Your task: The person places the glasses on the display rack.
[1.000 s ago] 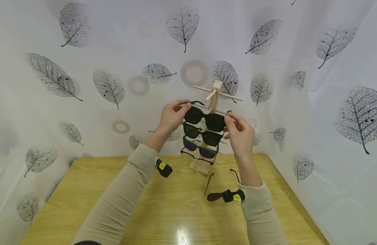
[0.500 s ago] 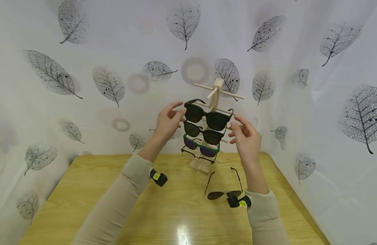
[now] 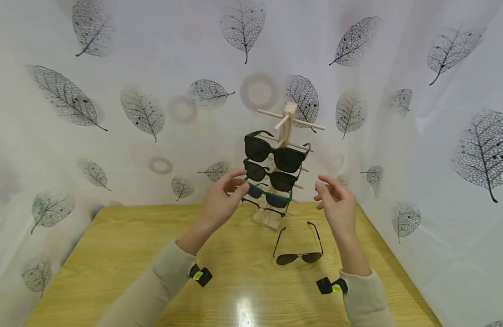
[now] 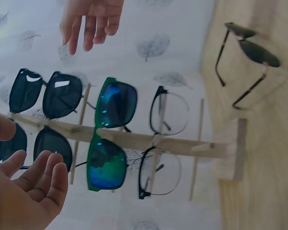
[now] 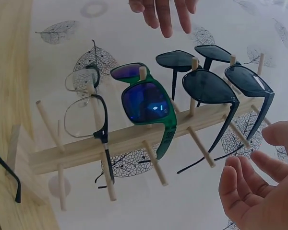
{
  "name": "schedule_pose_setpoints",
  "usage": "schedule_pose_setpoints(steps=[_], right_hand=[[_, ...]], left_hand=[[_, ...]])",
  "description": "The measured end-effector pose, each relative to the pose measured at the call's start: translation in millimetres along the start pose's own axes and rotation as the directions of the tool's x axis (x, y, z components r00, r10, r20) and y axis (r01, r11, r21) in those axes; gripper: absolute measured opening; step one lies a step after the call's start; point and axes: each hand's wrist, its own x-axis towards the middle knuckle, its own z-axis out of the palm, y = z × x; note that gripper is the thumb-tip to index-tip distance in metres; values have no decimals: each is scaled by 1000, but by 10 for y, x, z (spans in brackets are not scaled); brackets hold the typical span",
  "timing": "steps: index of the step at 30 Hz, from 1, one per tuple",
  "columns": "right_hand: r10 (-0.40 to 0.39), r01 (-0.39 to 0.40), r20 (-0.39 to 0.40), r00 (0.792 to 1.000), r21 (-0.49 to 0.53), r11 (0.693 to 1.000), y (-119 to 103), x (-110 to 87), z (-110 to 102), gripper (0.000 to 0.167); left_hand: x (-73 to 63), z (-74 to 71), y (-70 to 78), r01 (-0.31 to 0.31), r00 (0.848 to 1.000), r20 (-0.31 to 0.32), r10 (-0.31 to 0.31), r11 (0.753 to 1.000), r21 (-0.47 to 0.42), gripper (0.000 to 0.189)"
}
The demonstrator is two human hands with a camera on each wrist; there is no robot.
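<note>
A wooden display stand [image 3: 289,119] with crossbars bears several pairs of glasses. Highest on it sit black sunglasses [image 3: 288,159], with a second dark pair [image 3: 282,182] below. Under those come green-framed sunglasses [image 5: 148,102] with blue mirrored lenses, then clear glasses [image 4: 157,112] with dark brows. My left hand [image 3: 224,200] is just left of the stand, fingers loosely bent and holding nothing; in the head view it overlaps the edge of the green pair. To the right of the stand my right hand [image 3: 338,205] hovers, apart from the glasses, its fingers relaxed.
Aviator sunglasses [image 3: 287,259] lie unfolded on the wooden table [image 3: 231,263], in front of the stand. A white curtain [image 3: 174,54] printed with leaves hangs behind and at the sides. The stand's lowest crossbar [image 4: 197,148] carries no glasses.
Both hands have let go of the top black sunglasses, which stay on the stand. They have moved down and apart, the left toward the lower left, the right toward the lower right.
</note>
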Motion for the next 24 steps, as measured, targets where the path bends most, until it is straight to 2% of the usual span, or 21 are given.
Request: schedule_pose_setpoints(steps=[6,11,18,24], right_hand=[[32,-32,8,999,-41,999,213,-118,-105,32],[49,-48,12,999,-52,997,407,-225,-208,30],[118,-112,61,991,-88,990,671,-387,-304,35],[156,-148,68,985,-110,983,850,-503,-349,35]], left_hand=[[-260,170,-175,-16,999,32,16,1000,-2,35],[-483,308,-379,31,995,97,-31,1000,-4,35],[-713,488,-677,84,976,201,-85,996,14,33],[-850,676,-900,119,951,282,-126,992,41,32]])
